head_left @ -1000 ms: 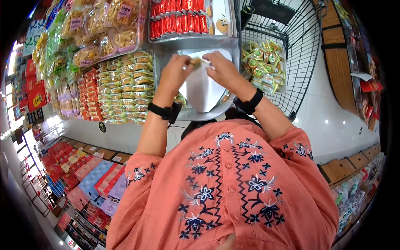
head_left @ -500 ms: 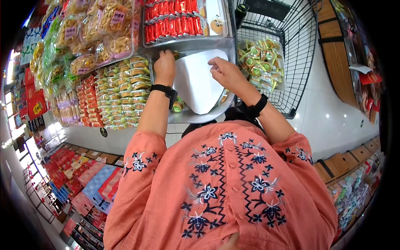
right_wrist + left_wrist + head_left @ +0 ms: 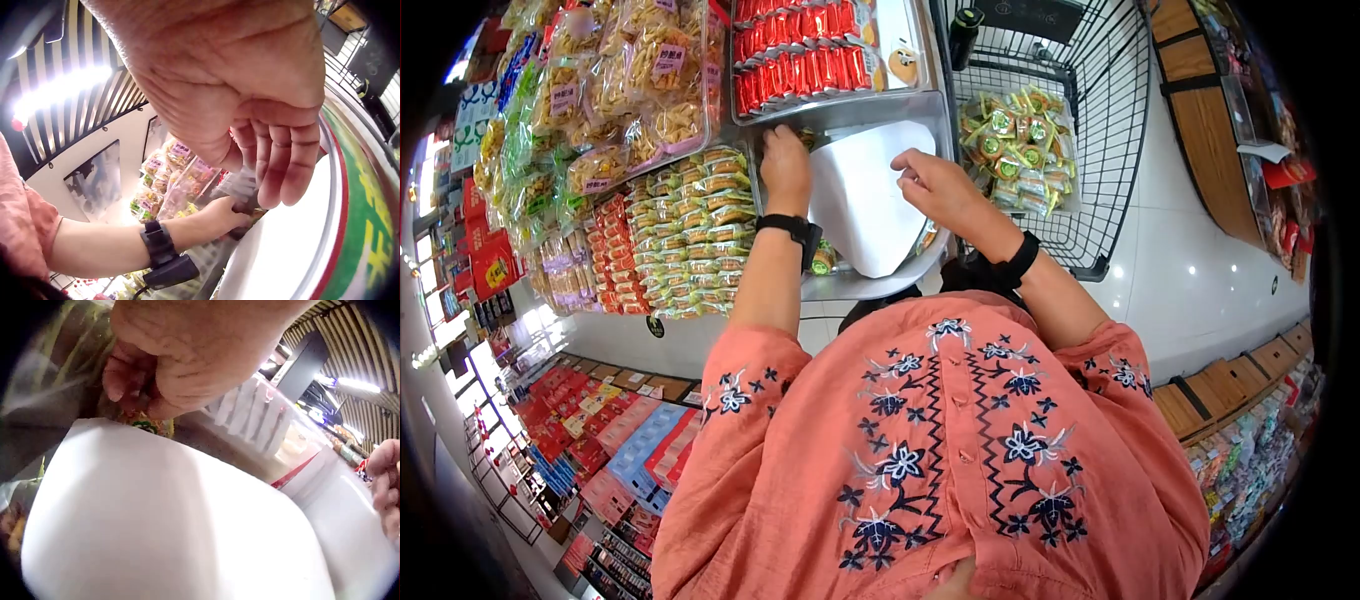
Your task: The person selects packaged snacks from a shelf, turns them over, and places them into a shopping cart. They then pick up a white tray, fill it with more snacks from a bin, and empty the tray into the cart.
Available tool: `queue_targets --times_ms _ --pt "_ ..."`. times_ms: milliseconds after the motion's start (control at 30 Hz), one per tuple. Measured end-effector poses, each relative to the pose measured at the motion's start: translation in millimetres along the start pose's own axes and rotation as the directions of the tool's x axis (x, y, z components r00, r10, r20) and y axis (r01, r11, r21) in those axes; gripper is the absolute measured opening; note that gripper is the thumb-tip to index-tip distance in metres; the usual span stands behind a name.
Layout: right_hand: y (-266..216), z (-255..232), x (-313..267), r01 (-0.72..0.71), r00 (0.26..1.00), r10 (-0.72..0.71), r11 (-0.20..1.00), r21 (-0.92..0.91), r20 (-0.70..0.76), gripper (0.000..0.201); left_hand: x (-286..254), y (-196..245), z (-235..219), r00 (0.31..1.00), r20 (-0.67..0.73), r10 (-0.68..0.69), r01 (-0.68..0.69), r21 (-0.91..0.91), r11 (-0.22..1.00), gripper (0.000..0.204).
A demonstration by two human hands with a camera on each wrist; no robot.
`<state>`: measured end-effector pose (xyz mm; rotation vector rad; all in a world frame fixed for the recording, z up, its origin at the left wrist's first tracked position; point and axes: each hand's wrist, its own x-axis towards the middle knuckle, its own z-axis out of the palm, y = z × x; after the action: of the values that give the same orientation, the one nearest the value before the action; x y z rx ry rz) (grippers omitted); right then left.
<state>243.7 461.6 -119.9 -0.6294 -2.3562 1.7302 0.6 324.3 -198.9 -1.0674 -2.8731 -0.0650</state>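
Note:
The left hand point(image 3: 787, 177) reaches into the back left corner of a grey bin point(image 3: 915, 112), at the left edge of a white sheet point(image 3: 870, 190). In the left wrist view its thumb and fingers point(image 3: 115, 384) are curled down round a small wrapped snack point(image 3: 147, 425), mostly hidden beneath them. Over the sheet's right side hovers the right hand point(image 3: 945, 190), its fingers loosely bent and holding nothing. Several wrapped snacks, among them a green one point(image 3: 823, 262), show past the sheet's lower edges.
Left of the bin stand rows of yellow-green packs point(image 3: 690, 230) and bagged snacks point(image 3: 655, 70). Red packs point(image 3: 805, 65) fill a tray behind. To the right, a wire cart point(image 3: 1115, 130) holds a bag of snacks point(image 3: 1020, 145) and a dark bottle point(image 3: 965, 35).
From beside the right hand over the sheet, the left hand has moved left to the bin's corner. The sheet's left part is uncovered. The right hand stays over the right side, its fingers lower.

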Motion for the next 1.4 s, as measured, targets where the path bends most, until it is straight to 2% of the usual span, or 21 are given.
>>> queue_targets --times_ms 33,133,233,300,400,433,533,600,700,733,833,867,900,967,1000,1167,1200,1300,1333,1400 --pt "0 -1 -1 -0.001 1.0 0.001 1.0 0.005 0.003 0.026 -3 2 -6 0.999 -0.05 0.019 -0.021 -0.027 0.999 0.015" --pt "-3 -4 -4 -0.037 0.999 0.035 0.997 0.063 0.035 0.025 -18 9 -32 0.991 0.063 0.12 -0.105 -0.2 0.974 0.028" --pt "-9 -13 -9 -0.086 0.995 0.075 0.974 0.209 0.059 0.026 -20 1 -17 0.976 0.16 0.145 -0.104 -0.24 0.965 0.032" --pt "-13 -31 -14 -0.134 0.991 0.133 0.945 0.3 0.025 0.026 -16 2 -21 0.964 0.257 0.075 -0.008 -0.252 0.968 0.034" --pt "0 -68 -18 -0.212 0.966 0.254 0.889 0.407 -0.051 0.029 -24 17 -53 0.987 0.043 0.157 -0.129 -0.383 0.915 0.03" --pt "2 -87 -21 -0.218 0.952 0.284 0.891 0.397 -0.116 0.032 -25 20 -63 0.984 -0.016 0.177 -0.165 -0.445 0.88 0.029" --pt "70 -130 -29 -0.283 0.866 0.41 0.874 0.395 -0.287 0.03 -45 39 -96 0.986 0.034 0.165 -0.117 -0.569 0.814 0.027" --pt "127 -150 -36 -0.335 0.799 0.483 0.852 0.403 -0.358 0.032 -64 52 -106 0.984 0.127 0.127 -0.014 -0.648 0.762 0.028" --pt "163 -165 -41 -0.489 0.7 0.618 0.78 0.39 -0.357 0.035 -89 74 -116 0.963 0.244 0.118 0.105 -0.736 0.669 0.031" --pt "172 -166 -40 -0.515 0.706 0.618 0.783 0.35 -0.346 0.041 -96 83 -121 0.959 0.269 0.094 0.156 -0.77 0.619 0.028" --pt "201 -156 -29 -0.522 0.738 0.554 0.831 0.195 -0.386 0.048 -112 98 -125 0.948 0.302 0.097 0.193 -0.791 0.58 0.028" --pt "214 -155 -21 -0.541 0.779 0.518 0.84 0.037 -0.354 0.056 -116 101 -127 0.945 0.316 0.089 0.211 -0.791 0.574 0.028" --pt "237 -152 -11 -0.488 0.826 0.409 0.863 -0.128 -0.388 0.059 -119 103 -128 0.941 0.329 0.08 0.229 -0.792 0.566 0.028" --pt "275 -139 1 -0.357 0.902 0.18 0.821 -0.446 -0.391 0.067 -124 108 -132 0.932 0.357 0.061 0.262 -0.782 0.566 0.028" --pt "239 -143 3 -0.522 0.851 0.43 0.762 -0.384 -0.302 0.07 -127 111 -136 0.928 0.37 0.047 0.278 -0.77 0.574 0.028" --pt "246 -140 17 -0.454 0.89 0.353 0.728 -0.513 -0.288 0.064 -148 106 -133 0.915 0.402 -0.027 0.34 -0.736 0.586 0.029" --pt "250 -141 18 -0.446 0.894 0.343 0.736 -0.509 -0.288 0.057 -152 106 -133 0.911 0.41 -0.041 0.356 -0.734 0.577 0.029" --pt "258 -143 24 -0.491 0.871 0.407 0.697 -0.522 -0.275 0.049 -159 102 -130 0.909 0.414 -0.043 0.36 -0.733 0.577 0.029" --pt "254 -144 25 -0.572 0.817 0.508 0.659 -0.488 -0.271 0.051 -160 102 -131 0.905 0.424 -0.041 0.366 -0.723 0.586 0.03" --pt "250 -141 24 -0.597 0.8 0.524 0.654 -0.465 -0.292 0.052 -161 101 -133 0.9 0.434 -0.03 0.361 -0.706 0.609 0.031"
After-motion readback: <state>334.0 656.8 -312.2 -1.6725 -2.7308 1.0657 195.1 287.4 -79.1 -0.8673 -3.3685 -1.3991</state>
